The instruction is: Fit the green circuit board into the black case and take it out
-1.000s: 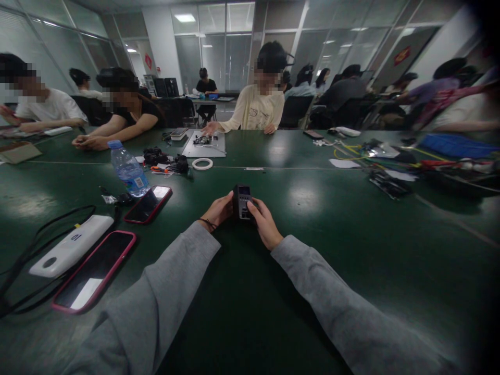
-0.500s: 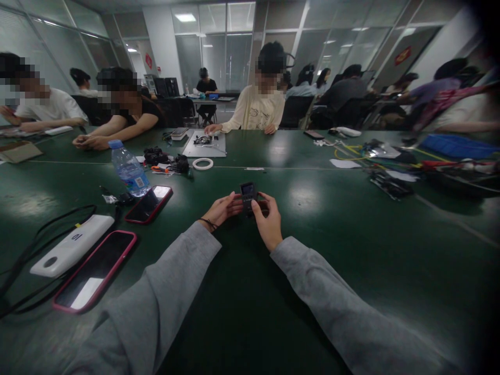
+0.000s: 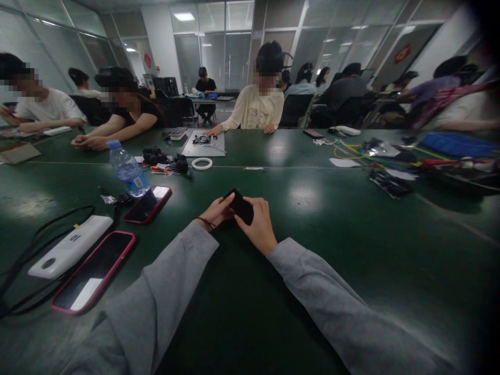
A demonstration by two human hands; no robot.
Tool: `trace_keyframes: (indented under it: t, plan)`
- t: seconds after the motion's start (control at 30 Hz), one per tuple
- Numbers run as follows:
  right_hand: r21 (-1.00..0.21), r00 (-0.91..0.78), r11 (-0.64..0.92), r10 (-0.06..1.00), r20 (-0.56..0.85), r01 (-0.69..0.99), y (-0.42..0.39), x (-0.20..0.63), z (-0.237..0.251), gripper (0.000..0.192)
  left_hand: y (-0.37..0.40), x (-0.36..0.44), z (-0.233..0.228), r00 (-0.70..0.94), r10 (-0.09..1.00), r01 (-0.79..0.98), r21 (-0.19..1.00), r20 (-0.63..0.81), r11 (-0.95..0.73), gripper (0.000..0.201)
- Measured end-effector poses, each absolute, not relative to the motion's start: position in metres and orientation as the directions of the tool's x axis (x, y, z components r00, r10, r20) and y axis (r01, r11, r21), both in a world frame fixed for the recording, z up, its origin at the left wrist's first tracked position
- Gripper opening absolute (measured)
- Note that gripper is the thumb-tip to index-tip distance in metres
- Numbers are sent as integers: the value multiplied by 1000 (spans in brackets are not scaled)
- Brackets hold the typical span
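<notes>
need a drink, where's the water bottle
In the head view the water bottle stands upright on the green table, left of centre. It is beyond the left hand, just behind a red-cased phone.

The lower part of the small black device is covered by the fingers of the right hand; its face cannot be made out. Left of the fingers, the black cable is cut off by the picture's edge. Far right of the fingers, the clutter of cables and tools is blurred, and the corner beyond is darkened.
</notes>
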State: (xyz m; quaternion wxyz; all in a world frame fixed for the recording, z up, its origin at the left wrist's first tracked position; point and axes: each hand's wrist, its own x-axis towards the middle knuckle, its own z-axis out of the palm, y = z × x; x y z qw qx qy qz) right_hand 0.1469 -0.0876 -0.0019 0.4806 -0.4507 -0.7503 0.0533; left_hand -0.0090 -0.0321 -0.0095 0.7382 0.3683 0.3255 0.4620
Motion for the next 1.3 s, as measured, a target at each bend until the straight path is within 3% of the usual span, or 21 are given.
trace_keyframes:
  t: [0.1,0.2,0.33,0.43,0.6,0.77,0.93,1.07,1.2,1.3]
  plan:
    - [-538,-186,630,729,659,560,-92,143,1,41,-30,-12,-10,335,925,-480,813,-178,330,34]
    - [-666,-81,586,775,626,462,-91,144,-1,38,-29,-12,-9,343,920,-499,793,-189,348,37]
    - [-917,95,364,919,382,161,-76,152,-11,41,-31,-11,-6,365,920,-537,775,-141,332,44]
    - [-983,-26,154,987,157,-101,-65,161,-15,48,-33,-9,-5,379,918,-570,751,-119,333,55]
    - [-988,-263,81,958,114,-135,-73,158,-5,45,-38,-10,-8,453,887,-575,731,-90,368,73]
    - [-920,-454,-218,889,-49,-326,-90,141,6,59,-45,-15,-5,573,798,-380,802,-187,461,83]
    - [-911,-410,-228,909,-72,-345,-86,143,6,49,-42,-6,0,462,863,-399,822,-203,407,68]
    - [-938,-234,-139,970,-65,-319,-75,146,4,47,-36,3,-1,400,899,-511,772,-177,379,57]
    - [-992,210,119,972,107,-46,-66,146,-7,64,-36,4,-2,406,891,-556,719,-204,418,60]
    - [-958,317,231,907,275,170,-60,148,-19,58,-37,4,-1,422,883,-551,715,-206,430,55]
